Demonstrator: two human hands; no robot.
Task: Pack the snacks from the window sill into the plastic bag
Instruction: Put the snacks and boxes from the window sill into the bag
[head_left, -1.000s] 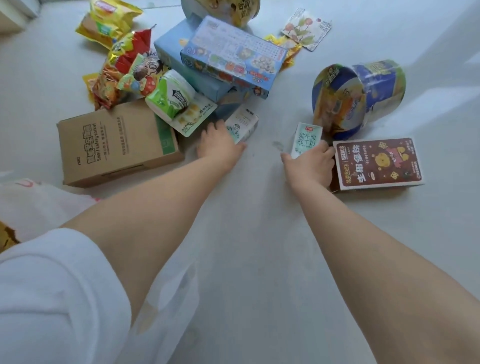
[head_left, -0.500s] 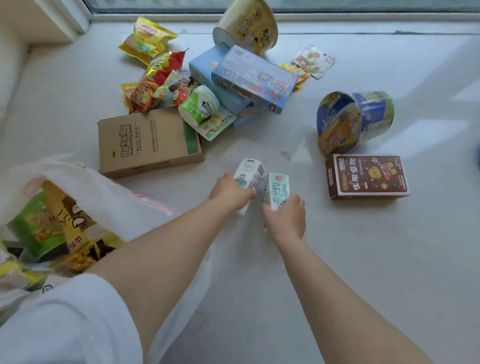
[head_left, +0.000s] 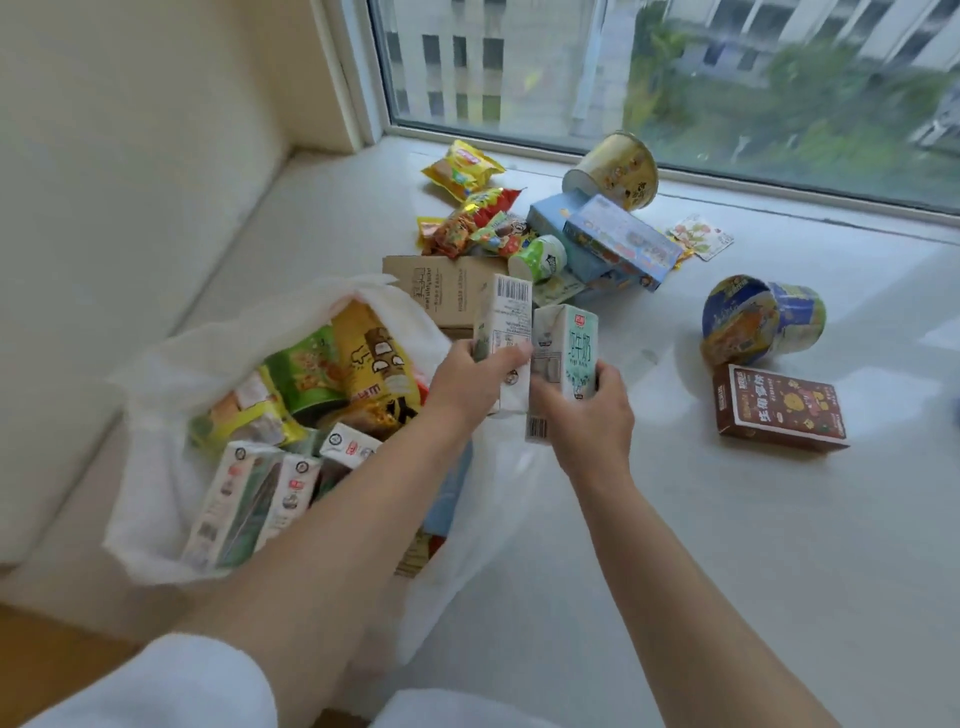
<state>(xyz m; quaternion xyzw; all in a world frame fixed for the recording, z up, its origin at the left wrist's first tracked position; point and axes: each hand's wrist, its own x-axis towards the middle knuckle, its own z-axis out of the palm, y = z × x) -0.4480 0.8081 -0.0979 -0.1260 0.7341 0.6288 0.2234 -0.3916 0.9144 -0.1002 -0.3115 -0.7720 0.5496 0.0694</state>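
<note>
Each hand carries 1 milk carton just right of the bag's mouth, mid-frame. The left hand has its fingers clamped round the left carton; the right hand has its fingers clamped on the lower half of the right carton. The 2 cartons touch side by side, upright.

The bag lies open at left-centre of the frame, already holding several milk cartons and snack packets. The step, as I judge it, is dropping these 2 in. To do it well, swing both hands leftward over the mouth and lower the cartons beside the cartons already lying at the near side, rather than on the soft packets, which could crush. The rim looks limp, so 1 carton should go in first, freeing a hand to hold the rim open.

Left on the sill: a brown box at right, 2 tubs, blue boxes, a cardboard box and packets toward the window.
</note>
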